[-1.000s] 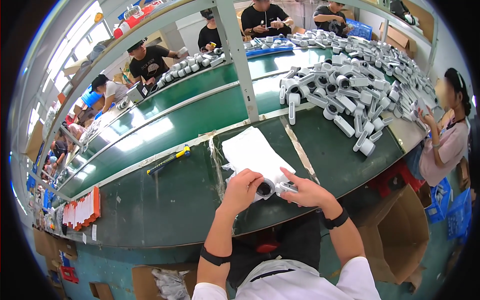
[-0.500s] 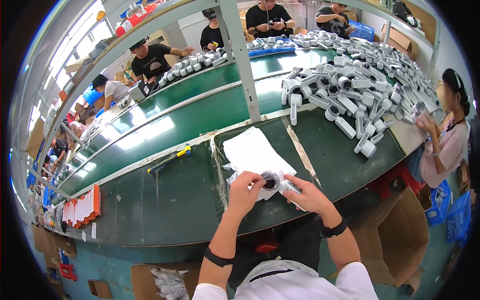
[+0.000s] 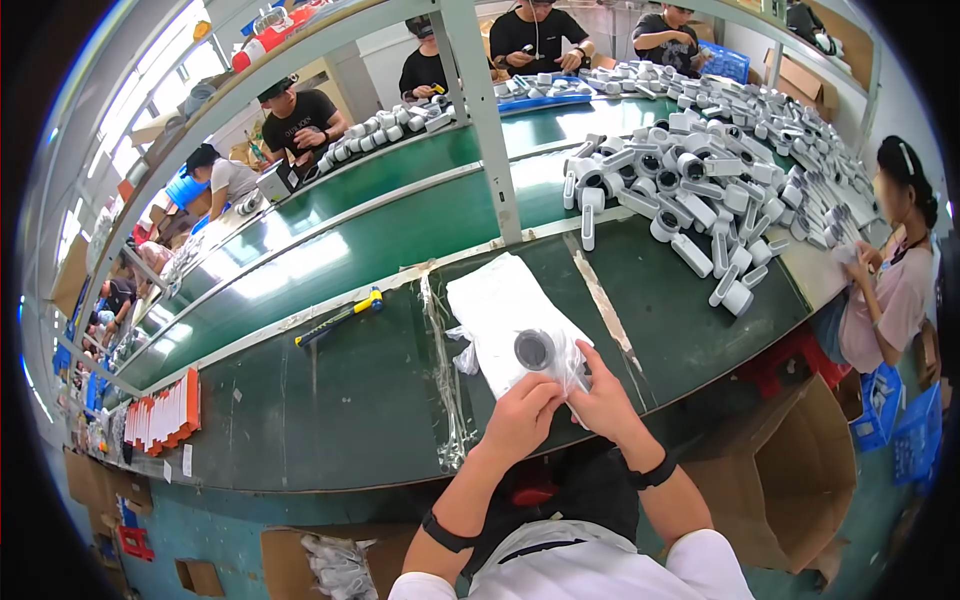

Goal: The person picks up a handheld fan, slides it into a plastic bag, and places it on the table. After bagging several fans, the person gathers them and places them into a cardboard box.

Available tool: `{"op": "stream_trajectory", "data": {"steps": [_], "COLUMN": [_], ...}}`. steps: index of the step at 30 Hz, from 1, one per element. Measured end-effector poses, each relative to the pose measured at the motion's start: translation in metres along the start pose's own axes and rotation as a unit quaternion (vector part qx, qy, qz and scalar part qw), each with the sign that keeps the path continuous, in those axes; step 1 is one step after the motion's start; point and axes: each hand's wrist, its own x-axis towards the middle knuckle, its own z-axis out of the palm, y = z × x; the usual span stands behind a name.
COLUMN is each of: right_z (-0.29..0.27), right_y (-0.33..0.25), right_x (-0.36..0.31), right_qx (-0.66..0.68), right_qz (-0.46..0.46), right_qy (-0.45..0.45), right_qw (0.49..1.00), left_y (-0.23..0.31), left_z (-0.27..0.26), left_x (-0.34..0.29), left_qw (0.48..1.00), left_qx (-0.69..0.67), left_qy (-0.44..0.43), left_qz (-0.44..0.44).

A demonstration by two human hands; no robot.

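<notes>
A grey-white device with a round, dark-faced head (image 3: pixel 534 349) lies over a stack of white sheets or bags (image 3: pixel 497 300). Thin clear plastic (image 3: pixel 572 368) shows beside the head, around the device's lower part. My left hand (image 3: pixel 523 415) is closed just below the head, its thumb and fingertips pinching the plastic. At the device's other side, my right hand (image 3: pixel 603 402) is wrapped round the lower part with the plastic, forefinger stretched along it. My fingers hide much of the handle.
A large heap of similar devices (image 3: pixel 690 180) covers the bench's right side. A yellow-black hammer (image 3: pixel 345 316) lies to the left, with orange-white cartons (image 3: pixel 165 412) beyond. A metal post (image 3: pixel 490 130) stands ahead. An open cardboard box (image 3: pixel 790 470) and a seated co-worker (image 3: pixel 890 270) are at right.
My left hand has moved from the device's round head down to the plastic by its lower part. My right hand has shifted slightly. The co-worker at right has lowered their hands.
</notes>
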Motion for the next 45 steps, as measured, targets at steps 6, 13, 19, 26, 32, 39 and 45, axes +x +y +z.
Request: {"op": "stream_trajectory", "data": {"steps": [6,13,19,26,32,39,45], "right_z": [0.002,0.021,0.04,0.066,0.057,0.061,0.071], "right_y": [0.009,0.024,-0.006,-0.009,-0.023,-0.006,-0.005], "right_x": [0.009,0.004,-0.009,-0.007,-0.005,-0.007,-0.02], "right_qx": [0.024,0.27,0.407,0.279,-0.004,0.017,-0.01], "right_qz": [-0.001,-0.054,-0.027,-0.051,-0.145,-0.227,-0.279], "right_qy": [0.051,-0.009,-0.052,-0.042,0.075,0.1,0.13], "right_qw": [0.998,0.961,0.912,0.958,0.987,0.969,0.951], "left_y": [0.017,0.017,-0.005,-0.011,-0.006,-0.017,0.0], "left_z": [0.016,-0.012,-0.013,-0.007,-0.023,-0.037,-0.043], "left_x": [-0.01,-0.013,-0.02,-0.033,-0.037,-0.037,-0.028], "left_qw": [0.995,0.983,0.831,0.667,0.584,0.656,0.667], "left_qx": [-0.053,-0.089,-0.404,-0.597,-0.722,-0.584,-0.581], "left_qy": [-0.078,-0.159,0.219,0.148,0.129,0.275,0.291], "left_qz": [-0.015,-0.031,-0.312,-0.421,-0.349,-0.391,-0.365]}}
